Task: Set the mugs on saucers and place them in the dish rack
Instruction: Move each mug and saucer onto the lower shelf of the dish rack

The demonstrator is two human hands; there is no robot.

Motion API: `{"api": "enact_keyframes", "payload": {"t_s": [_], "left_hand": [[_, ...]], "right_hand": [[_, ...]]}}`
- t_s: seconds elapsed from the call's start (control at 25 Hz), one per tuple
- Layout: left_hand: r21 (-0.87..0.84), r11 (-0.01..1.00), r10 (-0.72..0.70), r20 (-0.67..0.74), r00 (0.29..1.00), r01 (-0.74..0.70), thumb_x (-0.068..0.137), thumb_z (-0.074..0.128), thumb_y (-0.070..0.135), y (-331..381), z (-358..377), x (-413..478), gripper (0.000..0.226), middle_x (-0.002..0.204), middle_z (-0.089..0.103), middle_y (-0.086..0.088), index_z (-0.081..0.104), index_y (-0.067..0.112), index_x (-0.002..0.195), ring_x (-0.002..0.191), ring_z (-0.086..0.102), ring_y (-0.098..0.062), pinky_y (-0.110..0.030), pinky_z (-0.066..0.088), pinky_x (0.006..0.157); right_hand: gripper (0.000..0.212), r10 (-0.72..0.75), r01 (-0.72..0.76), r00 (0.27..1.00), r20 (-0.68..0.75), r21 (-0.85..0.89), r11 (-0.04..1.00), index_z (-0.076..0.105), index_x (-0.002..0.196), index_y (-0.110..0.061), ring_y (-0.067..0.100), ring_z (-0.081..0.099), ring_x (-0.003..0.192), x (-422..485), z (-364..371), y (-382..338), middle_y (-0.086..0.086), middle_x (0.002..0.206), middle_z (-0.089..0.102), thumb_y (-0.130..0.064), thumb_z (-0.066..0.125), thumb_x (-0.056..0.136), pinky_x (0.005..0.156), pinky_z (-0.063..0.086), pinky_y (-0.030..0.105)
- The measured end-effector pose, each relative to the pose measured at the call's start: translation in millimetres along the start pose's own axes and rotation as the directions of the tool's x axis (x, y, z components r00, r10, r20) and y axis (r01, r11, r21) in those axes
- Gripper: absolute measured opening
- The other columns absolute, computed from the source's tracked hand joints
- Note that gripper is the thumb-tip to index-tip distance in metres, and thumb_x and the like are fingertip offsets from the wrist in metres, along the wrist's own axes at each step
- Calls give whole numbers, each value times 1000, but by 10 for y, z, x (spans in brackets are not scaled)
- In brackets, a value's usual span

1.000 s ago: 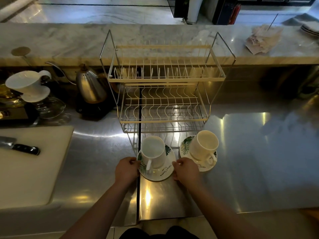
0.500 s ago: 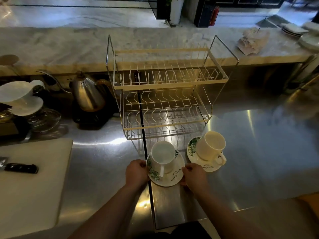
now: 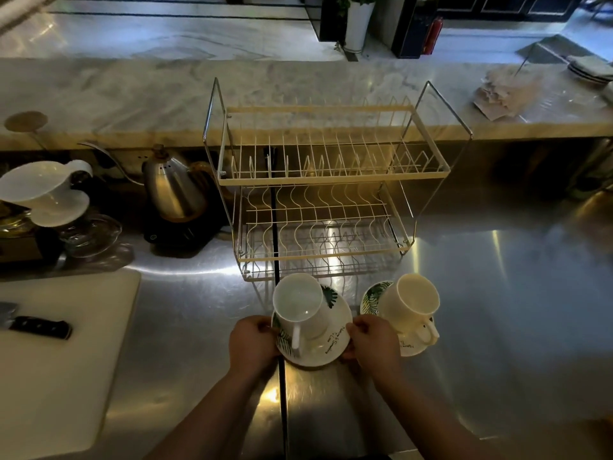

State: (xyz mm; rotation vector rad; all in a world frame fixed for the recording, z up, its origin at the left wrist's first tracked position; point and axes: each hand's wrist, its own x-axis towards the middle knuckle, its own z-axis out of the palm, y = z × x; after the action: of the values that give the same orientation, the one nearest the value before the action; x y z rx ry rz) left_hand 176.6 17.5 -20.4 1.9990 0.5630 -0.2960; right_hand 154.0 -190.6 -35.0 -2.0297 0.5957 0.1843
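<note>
A white mug (image 3: 299,305) stands on a leaf-patterned saucer (image 3: 335,340) in front of the two-tier wire dish rack (image 3: 326,180). My left hand (image 3: 252,345) grips the saucer's left rim and my right hand (image 3: 373,343) grips its right rim. The saucer looks slightly raised off the steel counter. To the right, a second cream mug (image 3: 411,305) sits on its own leaf-patterned saucer (image 3: 373,297), untouched. Both rack tiers hold nothing.
A steel gooseneck kettle (image 3: 172,190) on a dark base stands left of the rack. A white coffee dripper (image 3: 43,194) on a glass server is at far left. A white cutting board (image 3: 59,353) with a knife (image 3: 36,325) lies front left. Papers (image 3: 504,94) sit on the marble ledge.
Both hands have kept their hold on the saucer and raised it a little with the mug on it. The camera has tilted down, showing more of the rack and far ledge.
</note>
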Motion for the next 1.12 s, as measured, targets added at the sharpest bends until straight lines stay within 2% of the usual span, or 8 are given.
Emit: {"api": "enact_keyframes", "payload": {"t_s": [0.08, 0.16, 0.4, 0.6, 0.76, 0.92, 1.04, 1.12], "left_hand": [[-38, 999, 9, -1, 1000, -9, 82, 64, -3, 43, -58, 38, 26, 80, 81, -9, 85, 11, 85, 77, 76, -25, -44, 64, 74], [-63, 998, 16, -13, 1000, -17, 82, 63, -2, 92, -115, 99, 26, 88, 82, -13, 85, 8, 92, 85, 78, -31, -51, 64, 81], [-82, 994, 70, -75, 995, -76, 85, 66, 3, 330, -235, 332, 20, 84, 82, -10, 85, 11, 89, 82, 78, -29, -53, 64, 81], [-147, 988, 23, -105, 994, -38, 89, 67, 5, 581, -188, 623, 17, 89, 81, -13, 82, 7, 97, 85, 78, -32, -53, 64, 84], [-221, 975, -54, -133, 990, 24, 89, 68, 6, 766, -94, 822, 17, 82, 80, -10, 80, 4, 99, 73, 79, -28, -50, 67, 76], [-174, 983, -91, -144, 985, 65, 89, 67, 9, 916, -8, 1035, 17, 90, 81, -16, 80, 4, 98, 83, 79, -34, -51, 65, 80], [-147, 985, -116, -166, 979, 92, 88, 65, 7, 986, 55, 1187, 19, 98, 80, -20, 80, 1, 99, 95, 77, -38, -50, 63, 87], [-117, 986, -139, -186, 973, 118, 88, 65, 8, 1011, 97, 1255, 19, 98, 80, -18, 79, 2, 99, 94, 77, -35, -48, 63, 87]], "right_hand": [[22, -30, 30, 999, 19, 0, 1000, 69, 75, -25, 22, 76, 61, 61, -20, -110, 4, 72, 76, -15, 63, 93, 64, 65, 51], [15, -63, 64, 998, 28, -23, 998, 73, 84, -15, 26, 76, 73, 135, -16, -221, 8, 81, 77, -14, 62, 93, 72, 63, 52], [20, -94, 97, 995, 33, -76, 992, 73, 79, 2, 37, 75, 74, 436, -8, -601, 20, 76, 76, -11, 62, 89, 71, 62, 57], [17, -130, 132, 991, 23, -133, 982, 75, 81, -1, 33, 76, 73, 862, -25, -964, 19, 77, 77, -11, 63, 89, 75, 63, 54], [13, -143, 149, 988, 50, -149, 977, 75, 83, -7, 29, 76, 75, 1242, -13, -1163, 16, 80, 77, -13, 65, 90, 76, 64, 51], [19, -121, 133, 990, 75, -184, 974, 69, 73, -20, 24, 77, 70, 1565, 23, -1310, 8, 74, 76, -17, 66, 92, 75, 65, 49], [13, -134, 162, 983, 125, -248, 955, 74, 87, -13, 27, 77, 76, 1786, 55, -1369, 13, 85, 78, -18, 63, 93, 78, 64, 49], [15, -149, 180, 978, 145, -235, 955, 75, 94, -8, 29, 76, 80, 1886, 77, -1364, 15, 91, 78, -15, 62, 93, 78, 64, 50]]}}
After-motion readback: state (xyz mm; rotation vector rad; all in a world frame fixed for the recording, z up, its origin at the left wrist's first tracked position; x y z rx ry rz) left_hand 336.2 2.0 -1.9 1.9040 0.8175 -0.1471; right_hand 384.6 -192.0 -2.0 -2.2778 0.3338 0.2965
